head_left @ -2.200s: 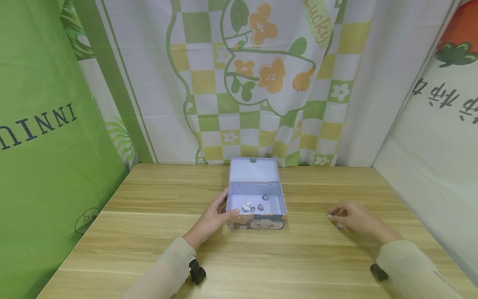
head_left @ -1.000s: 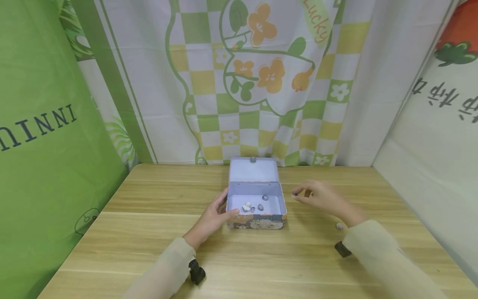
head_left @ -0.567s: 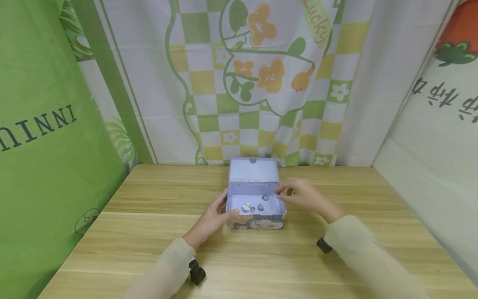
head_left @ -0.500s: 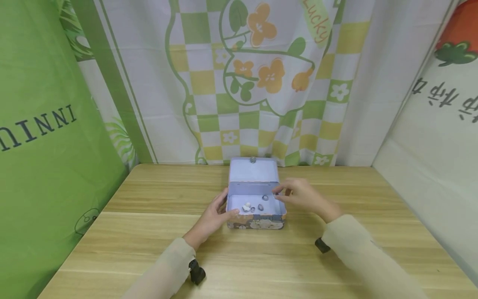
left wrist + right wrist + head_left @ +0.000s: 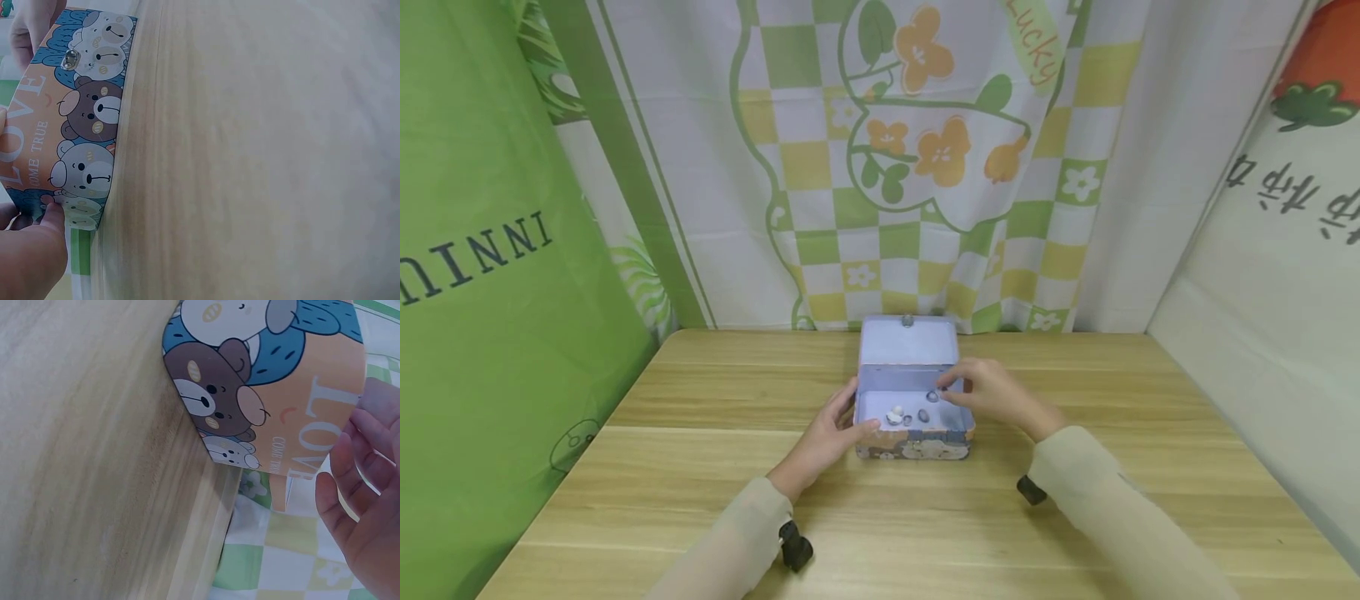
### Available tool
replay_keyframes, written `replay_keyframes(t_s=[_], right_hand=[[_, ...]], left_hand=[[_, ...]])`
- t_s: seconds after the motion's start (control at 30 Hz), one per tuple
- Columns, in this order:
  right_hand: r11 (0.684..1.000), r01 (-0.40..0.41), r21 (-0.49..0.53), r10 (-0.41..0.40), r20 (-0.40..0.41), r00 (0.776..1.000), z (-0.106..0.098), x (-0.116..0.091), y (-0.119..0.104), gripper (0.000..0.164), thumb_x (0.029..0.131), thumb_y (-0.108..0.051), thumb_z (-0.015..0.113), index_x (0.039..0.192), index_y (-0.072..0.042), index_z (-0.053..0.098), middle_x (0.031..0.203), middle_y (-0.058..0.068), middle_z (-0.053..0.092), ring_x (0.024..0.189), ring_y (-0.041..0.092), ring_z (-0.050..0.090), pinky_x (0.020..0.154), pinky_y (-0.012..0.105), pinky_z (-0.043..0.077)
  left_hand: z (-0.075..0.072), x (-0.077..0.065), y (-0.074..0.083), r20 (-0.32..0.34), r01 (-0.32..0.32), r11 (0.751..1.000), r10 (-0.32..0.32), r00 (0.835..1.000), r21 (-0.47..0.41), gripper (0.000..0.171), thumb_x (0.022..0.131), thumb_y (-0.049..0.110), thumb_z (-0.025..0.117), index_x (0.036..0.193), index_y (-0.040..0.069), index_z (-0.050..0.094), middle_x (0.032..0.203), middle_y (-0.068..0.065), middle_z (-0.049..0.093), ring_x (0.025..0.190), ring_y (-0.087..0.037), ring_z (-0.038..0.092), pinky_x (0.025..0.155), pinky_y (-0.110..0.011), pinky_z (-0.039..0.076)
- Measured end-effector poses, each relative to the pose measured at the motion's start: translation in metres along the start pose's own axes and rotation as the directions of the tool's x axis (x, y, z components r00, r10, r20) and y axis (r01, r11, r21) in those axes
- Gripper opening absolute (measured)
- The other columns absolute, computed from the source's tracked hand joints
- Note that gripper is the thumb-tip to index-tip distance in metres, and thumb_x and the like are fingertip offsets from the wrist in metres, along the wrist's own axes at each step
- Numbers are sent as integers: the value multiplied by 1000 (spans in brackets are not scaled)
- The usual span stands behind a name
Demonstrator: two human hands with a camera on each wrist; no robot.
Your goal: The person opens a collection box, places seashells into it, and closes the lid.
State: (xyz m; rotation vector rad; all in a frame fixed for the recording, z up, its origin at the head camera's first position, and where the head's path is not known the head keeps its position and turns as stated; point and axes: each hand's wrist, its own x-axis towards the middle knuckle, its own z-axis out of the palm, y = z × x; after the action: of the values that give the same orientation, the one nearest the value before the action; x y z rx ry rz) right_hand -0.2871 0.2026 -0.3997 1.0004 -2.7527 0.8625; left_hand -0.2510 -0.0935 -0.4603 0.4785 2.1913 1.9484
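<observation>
A small tin box [image 5: 915, 446] with printed bears stands on the wooden table, its lid [image 5: 910, 341] raised. My left hand [image 5: 822, 437] holds its left side, the thumb on the front rim; the left wrist view shows the thumb [image 5: 55, 215] against the printed side. Inside lie a ring-like grey piece [image 5: 933, 397], an oval purplish piece [image 5: 923, 416], a smaller piece [image 5: 907, 420] and white pieces [image 5: 896, 415]. My right hand [image 5: 996, 396] reaches over the right rim, thumb and index finger pinching a tiny dark piece, barely visible. In the right wrist view its fingertips are partly hidden behind the box.
The wooden table [image 5: 760, 517] extends around the box. Behind it hangs a checked, flowered curtain [image 5: 880, 242]; a green cloth [image 5: 490, 350] hangs at the left and a white one [image 5: 1262, 333] at the right. Each wrist bears a black camera [image 5: 795, 546].
My right hand has carried a small piece from the table's right side leftward into the space over the box. A second small piece there is now behind my sleeve. The left hand stays put.
</observation>
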Motion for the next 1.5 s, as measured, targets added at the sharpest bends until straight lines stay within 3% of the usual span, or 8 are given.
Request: replay_keyframes(t_s=[0.3,0.8,1.13,1.5], right_hand=[[1000,-16,15,16,-16,1000,0,-2,-1,28,89,-8,76,116,-3,73,107,10,72,72,9,58,57,23,54],[1000,-9,21,9,-27,1000,-9,-18,1,20,87,-5,76,107,-3,74,103,7,73,78,11,61,65,25,56],[1000,-19,-6,19,-52,998,-20,-44,16,18,87,-4,76,104,-4,75,96,5,73,73,12,64,64,25,57],[998,-68,3,68,-15,998,-41,-82,31,19,88,-2,75,107,1,73,99,8,72,77,12,63,63,24,57]], left_hand=[[-1,1,1,2,0,1000,0,1000,5,85,96,15,70,161,10,15,166,-12,11,150,-35,16,120,-44,23],[0,1,0,4,-13,1000,13,1000,1,83,97,13,68,161,8,16,166,-13,11,150,-36,15,120,-46,22],[0,2,-1,-1,-12,1000,12,1000,-6,81,97,10,67,161,9,17,166,-14,12,150,-37,16,120,-47,23],[-1,3,-2,-2,-10,1000,10,1000,5,83,96,14,69,161,11,18,166,-12,13,150,-35,17,120,-45,24]])
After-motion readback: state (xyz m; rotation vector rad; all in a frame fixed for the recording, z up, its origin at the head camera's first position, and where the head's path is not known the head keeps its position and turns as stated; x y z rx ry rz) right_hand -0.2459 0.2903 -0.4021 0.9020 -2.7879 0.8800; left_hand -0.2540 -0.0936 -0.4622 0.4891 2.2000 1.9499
